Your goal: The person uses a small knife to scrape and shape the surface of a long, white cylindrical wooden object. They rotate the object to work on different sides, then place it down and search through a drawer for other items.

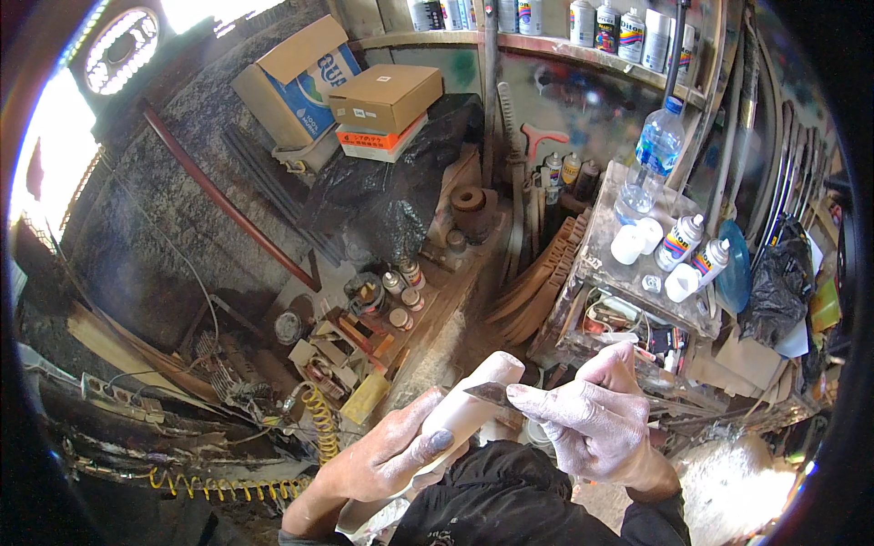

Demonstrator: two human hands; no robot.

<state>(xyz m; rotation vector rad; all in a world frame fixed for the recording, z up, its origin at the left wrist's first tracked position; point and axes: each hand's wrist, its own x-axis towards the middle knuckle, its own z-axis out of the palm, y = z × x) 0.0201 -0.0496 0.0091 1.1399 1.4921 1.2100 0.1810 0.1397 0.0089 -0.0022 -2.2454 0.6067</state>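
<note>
1. white dust is on your hands, most of all on your right hand (596,419).
2. your left hand (387,455) is closed around a pale stick (478,391). its thumb lies along the side and has a dark smudge on the tip.
3. the stick is low in the middle, in front of your black shirt (501,500). it tilts, with its round end up and to the right.
4. your right fingers grip a thin grey blade (487,393). the pointing finger is stretched out to the end of it, and the others are bent. you cannot tell where the right thumb is.
5. the blade is against the stick, near the round end.
6. ahead and to your right is a small table (596,214). on it you have a clear bottle (660,141) with a blue top, spray cans (678,244) and white caps (628,244).
7. ahead and to your left, a brown box (387,96) sits on an orange box (382,138), with a black sheet (364,191) under them.
8. near your left arm you have a curly yellow hose (320,423) and a yellow block (366,399).
9. more cans stand on the shelf (437,41) at the top.
</note>
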